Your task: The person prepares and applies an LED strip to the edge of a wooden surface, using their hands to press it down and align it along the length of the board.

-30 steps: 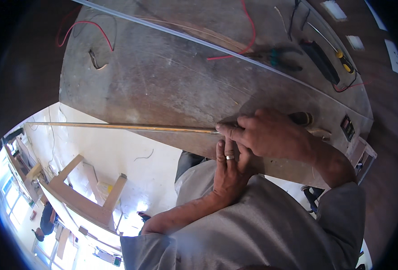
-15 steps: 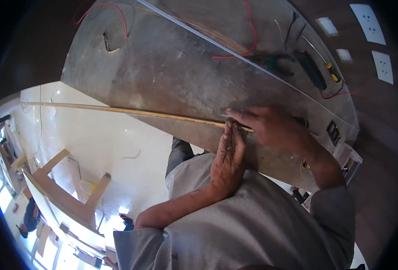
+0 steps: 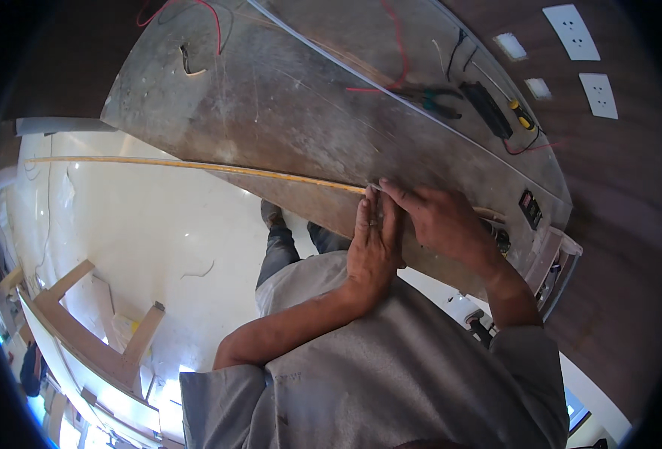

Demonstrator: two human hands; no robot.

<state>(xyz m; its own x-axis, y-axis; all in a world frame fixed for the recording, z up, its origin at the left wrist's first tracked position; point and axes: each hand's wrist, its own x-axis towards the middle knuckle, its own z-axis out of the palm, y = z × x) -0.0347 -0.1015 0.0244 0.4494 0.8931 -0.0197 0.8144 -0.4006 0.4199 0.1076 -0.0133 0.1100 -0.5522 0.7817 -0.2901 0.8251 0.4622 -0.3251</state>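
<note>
A long, thin yellow strip [image 3: 271, 173] runs from the far left across the near edge of the worn brown tabletop [image 3: 218, 112]. Its right end reaches my fingertips. My left hand [image 3: 372, 254] has its fingers pressed together, tips gripping that end from the near side. Over the tabletop, my right hand [image 3: 450, 224] comes in from the right with its index finger stretched to the same spot and its other fingers curled. Something small and pale seems to be at its fingertip, too small to name. The fingers hide the exact end of the strip.
Pliers [image 3: 435, 101], a black bar-shaped thing [image 3: 486, 108] and a yellow-handled screwdriver [image 3: 522, 114] lie toward the right. A pale strip [image 3: 346, 58] crosses the tabletop, with red wire [image 3: 402, 45] beside it. Wooden furniture frames [image 3: 84, 329] stand on the floor at left.
The whole view has shifted a little. My right index finger has come down closer to my left fingertips, and less of the yellow strip shows beyond my left hand.
</note>
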